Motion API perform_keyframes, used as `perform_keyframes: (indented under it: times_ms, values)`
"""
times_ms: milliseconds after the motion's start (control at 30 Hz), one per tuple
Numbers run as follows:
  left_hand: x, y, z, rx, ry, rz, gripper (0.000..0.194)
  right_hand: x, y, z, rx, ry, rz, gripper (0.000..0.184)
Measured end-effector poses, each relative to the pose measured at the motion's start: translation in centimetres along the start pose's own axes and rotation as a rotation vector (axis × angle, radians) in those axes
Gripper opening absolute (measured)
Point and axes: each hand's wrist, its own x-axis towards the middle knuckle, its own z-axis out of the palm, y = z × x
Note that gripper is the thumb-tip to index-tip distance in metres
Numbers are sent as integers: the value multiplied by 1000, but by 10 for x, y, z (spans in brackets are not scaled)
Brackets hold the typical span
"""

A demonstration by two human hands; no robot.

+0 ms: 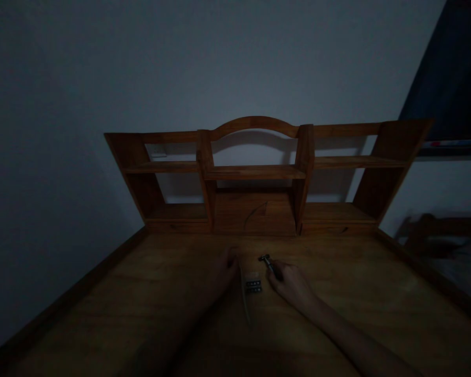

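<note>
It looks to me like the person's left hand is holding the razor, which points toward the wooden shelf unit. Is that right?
Not quite: the head view shows the razor in the right hand, not the left hand. It does point toward the wooden shelf unit.

T-headed razor (pixel 270 265) slanting; dark two-row pack (pixel 253 286) beside slim pale strip (pixel 243 294).

A dim wooden desktop (pixel 357 272), a small pack (pixel 253 286) with two dark rows that rested near its middle, an arched-top shelf unit (pixel 255 172) that stood along its back edge
</note>
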Motion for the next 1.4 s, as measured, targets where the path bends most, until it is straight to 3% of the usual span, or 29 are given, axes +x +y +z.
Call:
perform_keyframes:
  times_ms: [300,633,933,1400]
  values:
    - [7,-14,7,122,47,83,31,-5,-6,3,9,6,-8,29]
    - [5,-16,8,179,-43,243,27,-6,-10,0,12,-14,-33,30]
    - [5,-22,9,179,-57,258,22,-7,-9,2,10,-3,-41,34]
    - [4,-12,8,146,-110,287,14,-7,-10,4,6,-19,-38,33]
